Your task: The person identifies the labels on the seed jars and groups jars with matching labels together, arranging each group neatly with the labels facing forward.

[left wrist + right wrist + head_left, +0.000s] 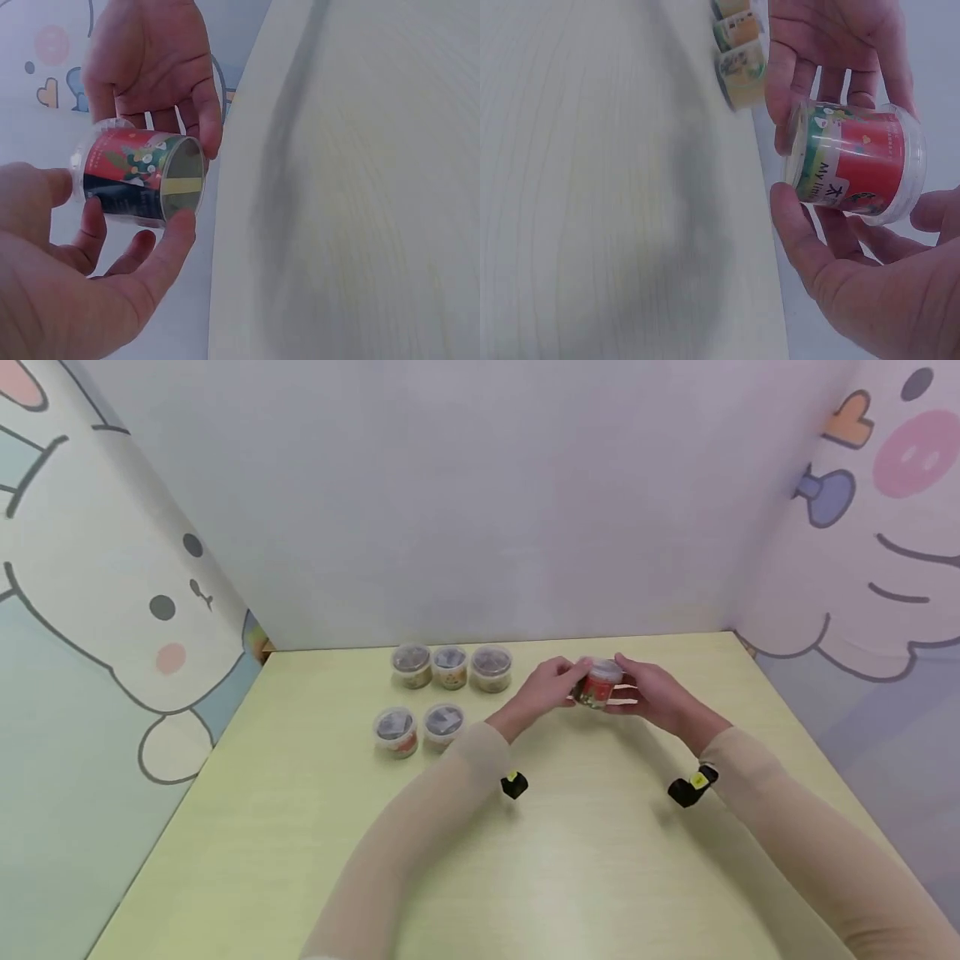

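Both hands hold one small round plastic tub (597,685) between them, raised over the right part of the table. It has a clear lid and a red, green and black printed label. My left hand (550,687) grips it from the left, thumb near the lid and a fingertip at the base in the left wrist view. From the right, my right hand (656,695) holds it with curled fingers (802,232) at the base and thumb by the lid. The tub lies tilted on its side in both wrist views; its contents cannot be made out.
Several similar lidded tubs stand left of the hands: a back row of three, including one tub (491,668) nearest the hands, and a front pair, with a tub (395,732) at left. The pale yellow table (585,860) meets a plain wall (480,510) behind and cartoon-printed walls at the sides.
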`<action>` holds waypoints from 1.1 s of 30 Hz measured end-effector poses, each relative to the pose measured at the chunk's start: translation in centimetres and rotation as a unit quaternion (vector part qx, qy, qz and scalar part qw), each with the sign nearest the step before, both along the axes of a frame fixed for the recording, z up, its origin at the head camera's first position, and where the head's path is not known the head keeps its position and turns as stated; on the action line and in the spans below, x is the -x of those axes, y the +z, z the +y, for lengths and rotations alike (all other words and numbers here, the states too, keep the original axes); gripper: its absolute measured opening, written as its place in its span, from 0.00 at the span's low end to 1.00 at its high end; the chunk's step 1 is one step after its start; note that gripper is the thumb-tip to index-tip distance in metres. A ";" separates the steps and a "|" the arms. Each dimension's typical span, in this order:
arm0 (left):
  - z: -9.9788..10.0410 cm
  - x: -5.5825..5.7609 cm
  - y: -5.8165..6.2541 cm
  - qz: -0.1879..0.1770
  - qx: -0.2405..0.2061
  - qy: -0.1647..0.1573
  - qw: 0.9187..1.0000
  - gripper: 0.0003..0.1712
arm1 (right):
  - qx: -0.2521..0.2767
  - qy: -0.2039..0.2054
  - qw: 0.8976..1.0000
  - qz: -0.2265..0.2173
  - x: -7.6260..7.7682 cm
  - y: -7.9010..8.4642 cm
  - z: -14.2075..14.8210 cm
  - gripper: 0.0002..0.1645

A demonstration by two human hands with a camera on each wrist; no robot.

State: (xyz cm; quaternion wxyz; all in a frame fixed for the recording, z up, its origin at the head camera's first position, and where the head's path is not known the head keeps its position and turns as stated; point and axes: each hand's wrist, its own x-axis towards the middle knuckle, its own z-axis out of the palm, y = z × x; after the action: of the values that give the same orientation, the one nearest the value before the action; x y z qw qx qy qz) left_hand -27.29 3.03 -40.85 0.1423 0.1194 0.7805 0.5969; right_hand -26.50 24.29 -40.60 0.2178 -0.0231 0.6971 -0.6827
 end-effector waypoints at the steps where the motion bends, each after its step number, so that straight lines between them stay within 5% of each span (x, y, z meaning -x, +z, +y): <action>1: -0.5 -0.1 0.2 -0.007 -0.011 0.004 1.000 0.30 | 0.017 0.005 1.000 0.000 -0.1 0.1 -0.3 0.37; 8: -3.9 -0.6 1.7 -0.054 -0.057 0.011 0.997 0.29 | 0.067 0.041 0.997 0.015 -0.7 1.0 -2.9 0.34; 14: -7.0 -0.8 2.5 -0.064 -0.037 -0.033 0.997 0.34 | 0.065 0.079 0.994 0.040 -0.9 1.5 -5.0 0.36; 20: -9.8 -1.0 2.1 -0.067 -0.027 -0.069 0.995 0.36 | 0.063 0.098 0.992 0.045 -1.0 1.1 -6.7 0.36; 33: -11.9 -1.6 1.6 -0.065 -0.021 -0.047 0.997 0.34 | 0.074 0.116 0.990 0.036 -0.6 0.4 -8.8 0.36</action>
State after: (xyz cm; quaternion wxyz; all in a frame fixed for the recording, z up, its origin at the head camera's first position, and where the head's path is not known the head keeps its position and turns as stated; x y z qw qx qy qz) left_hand -25.69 -8.83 -39.24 0.2184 0.1203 0.7500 0.6126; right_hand -25.89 15.49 -40.16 0.2676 -0.1448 0.6445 -0.7015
